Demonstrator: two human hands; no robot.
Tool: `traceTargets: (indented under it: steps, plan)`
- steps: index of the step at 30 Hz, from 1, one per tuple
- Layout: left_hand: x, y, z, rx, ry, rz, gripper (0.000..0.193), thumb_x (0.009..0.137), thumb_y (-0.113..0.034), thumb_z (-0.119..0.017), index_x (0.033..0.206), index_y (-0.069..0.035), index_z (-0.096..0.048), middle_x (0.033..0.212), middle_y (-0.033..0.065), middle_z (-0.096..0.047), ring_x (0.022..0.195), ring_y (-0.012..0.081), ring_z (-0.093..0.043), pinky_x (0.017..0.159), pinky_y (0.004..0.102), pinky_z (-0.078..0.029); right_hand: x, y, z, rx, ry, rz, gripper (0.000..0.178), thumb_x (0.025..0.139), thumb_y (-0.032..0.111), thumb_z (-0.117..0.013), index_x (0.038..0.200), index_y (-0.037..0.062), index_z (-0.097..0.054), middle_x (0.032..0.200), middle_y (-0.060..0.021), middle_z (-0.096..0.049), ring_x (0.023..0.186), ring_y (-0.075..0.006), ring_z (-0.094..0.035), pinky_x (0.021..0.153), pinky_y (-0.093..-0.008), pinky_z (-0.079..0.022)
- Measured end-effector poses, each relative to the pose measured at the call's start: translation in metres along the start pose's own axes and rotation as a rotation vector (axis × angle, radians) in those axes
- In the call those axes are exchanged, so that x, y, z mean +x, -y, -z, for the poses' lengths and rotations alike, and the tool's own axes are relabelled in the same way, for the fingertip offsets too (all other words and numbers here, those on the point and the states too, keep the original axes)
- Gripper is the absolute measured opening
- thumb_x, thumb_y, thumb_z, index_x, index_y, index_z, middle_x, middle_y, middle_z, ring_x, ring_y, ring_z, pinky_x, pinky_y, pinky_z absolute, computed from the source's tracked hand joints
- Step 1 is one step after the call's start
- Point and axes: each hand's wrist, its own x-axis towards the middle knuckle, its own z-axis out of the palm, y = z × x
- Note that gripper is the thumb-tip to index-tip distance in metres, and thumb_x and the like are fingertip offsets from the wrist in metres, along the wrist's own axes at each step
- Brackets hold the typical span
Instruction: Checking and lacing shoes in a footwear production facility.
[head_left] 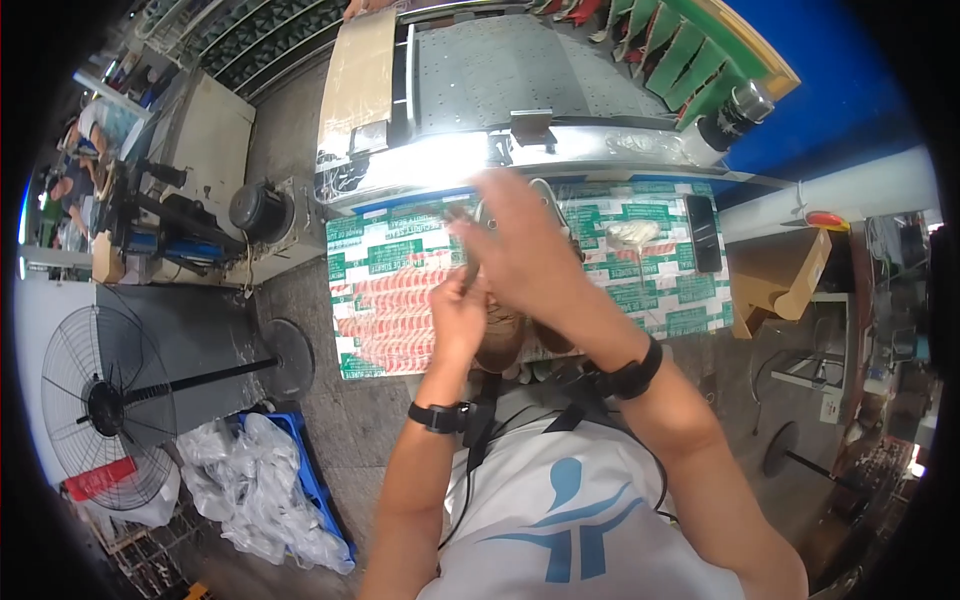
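Both my hands meet above a table covered with a green, red and white printed sheet (400, 300). My left hand (457, 318) is curled around a thin dark stick-like tool (468, 272) that pokes up from the fist. Blurred by motion, my right hand (522, 248) lies across and above the left one with its back to the camera. Behind the right hand shows the pale-rimmed edge of a shoe (550, 192). Brown shoe-like pieces (500, 345) lie just under the hands. What the right fingers grip is hidden.
On the sheet to the right lie a crumpled white wad (632, 234) and a dark phone (703, 232). A metal machine with a perforated plate (500, 70) stands behind, with a black bottle (735, 112) beside it. A floor fan (105, 405) and plastic bags (250, 480) are at the left, and a cardboard box (790, 280) at the right.
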Motion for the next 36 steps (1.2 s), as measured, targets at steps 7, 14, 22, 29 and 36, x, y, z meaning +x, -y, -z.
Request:
traceTargets:
  steps: [7, 14, 22, 29, 36]
  plan:
    - [-0.025, 0.027, 0.015, -0.883, 0.044, 0.628, 0.027, 0.114, -0.006, -0.058, 0.136, 0.002, -0.071, 0.125, 0.0127, -0.078, 0.099, 0.0154, -0.076, 0.092, 0.0308, -0.064, -0.093, -0.058, 0.021, -0.091, 0.221, -0.406, 0.021, 0.101, 0.022, -0.074, 0.114, 0.0048, -0.072, 0.110, -0.0167, -0.076, 0.100, -0.0386, -0.075, 0.085, -0.0477, -0.058]
    - [-0.029, 0.033, 0.018, -1.045, 0.015, 0.644, 0.030, 0.117, -0.017, -0.056, 0.141, -0.002, -0.065, 0.125, 0.0146, -0.076, 0.112, 0.0216, -0.074, 0.103, 0.0368, -0.061, -0.120, -0.061, 0.007, -0.193, 0.206, -0.346, 0.017, 0.099, 0.018, -0.075, 0.106, 0.0036, -0.070, 0.102, -0.0151, -0.076, 0.092, -0.0400, -0.073, 0.080, -0.0475, -0.058]
    - [-0.021, 0.036, 0.004, -0.880, -0.056, 0.669, 0.025, 0.117, -0.020, -0.057, 0.132, -0.004, -0.067, 0.110, 0.0080, -0.075, 0.097, 0.0141, -0.070, 0.092, 0.0312, -0.060, -0.136, 0.000, 0.022, 0.648, 0.825, -0.463, 0.015, 0.095, 0.015, -0.080, 0.094, 0.0027, -0.071, 0.081, -0.0044, -0.073, 0.074, -0.0106, -0.065, 0.068, -0.0340, -0.052]
    - [-0.014, 0.047, 0.010, -0.942, -0.064, 0.823, 0.031, 0.119, -0.029, -0.050, 0.131, -0.006, -0.068, 0.103, 0.0081, -0.075, 0.094, 0.0145, -0.071, 0.084, 0.0295, -0.060, -0.138, 0.052, 0.032, 0.818, 1.397, -0.420, 0.018, 0.094, 0.018, -0.084, 0.096, 0.0039, -0.073, 0.079, -0.0054, -0.070, 0.071, -0.0185, -0.063, 0.066, -0.0373, -0.047]
    - [-0.008, 0.046, 0.041, -1.136, -0.237, 0.649, 0.041, 0.121, -0.041, -0.046, 0.129, -0.006, -0.065, 0.109, 0.0073, -0.073, 0.100, 0.0214, -0.070, 0.103, 0.0426, -0.061, -0.162, -0.001, 0.081, 0.032, 1.070, -0.402, 0.017, 0.088, 0.020, -0.085, 0.096, 0.0072, -0.076, 0.092, -0.0118, -0.078, 0.087, -0.0336, -0.075, 0.073, -0.0452, -0.055]
